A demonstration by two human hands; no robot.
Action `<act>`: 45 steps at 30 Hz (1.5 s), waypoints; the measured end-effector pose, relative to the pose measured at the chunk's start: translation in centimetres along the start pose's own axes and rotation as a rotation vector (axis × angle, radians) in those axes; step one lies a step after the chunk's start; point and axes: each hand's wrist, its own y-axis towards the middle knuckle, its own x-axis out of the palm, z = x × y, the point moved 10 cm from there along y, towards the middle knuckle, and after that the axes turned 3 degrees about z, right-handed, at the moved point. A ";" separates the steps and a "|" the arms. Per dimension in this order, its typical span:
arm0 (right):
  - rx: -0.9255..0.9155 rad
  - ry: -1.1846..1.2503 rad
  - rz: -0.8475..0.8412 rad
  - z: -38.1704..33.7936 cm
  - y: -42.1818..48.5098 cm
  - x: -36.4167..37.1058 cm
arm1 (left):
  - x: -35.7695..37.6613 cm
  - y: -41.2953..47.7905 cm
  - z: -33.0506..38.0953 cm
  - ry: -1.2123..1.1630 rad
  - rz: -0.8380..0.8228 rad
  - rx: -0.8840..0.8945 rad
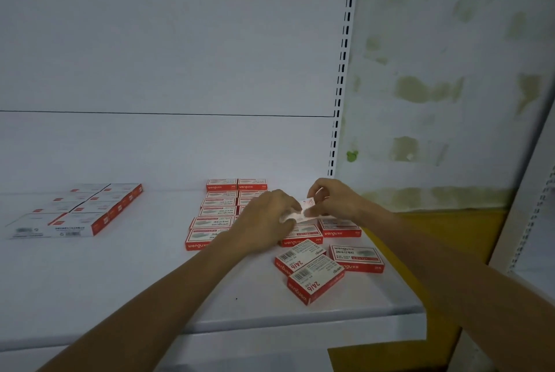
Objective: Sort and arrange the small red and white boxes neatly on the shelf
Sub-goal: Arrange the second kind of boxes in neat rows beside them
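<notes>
Nearest, three loose red-and-white cardboard boxes (312,277) await sorting — one small red-and-white box (306,211) is pinched between left hand (267,218) and right hand (333,198) at centre frame, seemingly to be aligned next beside the ordered rows of boxes (219,212).

A stained wall (435,71) — a green sticker (350,156) on it — above yellow floor (399,266).

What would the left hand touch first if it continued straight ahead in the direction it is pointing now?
Probably the small red and white cardboard box that both hands hold. The left hand points forward and right, and its fingertips are already on that box; the right hand grips the far side. Depth is unclear.
</notes>
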 end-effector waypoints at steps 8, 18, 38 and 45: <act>-0.078 0.386 0.105 -3.0 0.5 -1.3 | -1.2 0.4 -2.4 -0.207 0.054 -0.148; -0.163 0.557 -0.094 -6.9 0.5 3.0 | -4.1 -1.4 -4.3 -0.185 0.167 -0.152; -0.263 -0.205 0.059 -11.7 1.7 9.0 | -6.7 -4.1 -12.8 0.071 0.245 -0.404; -0.277 -0.171 0.062 -11.9 2.5 9.5 | -7.3 -4.6 -14.5 -0.174 0.252 -0.363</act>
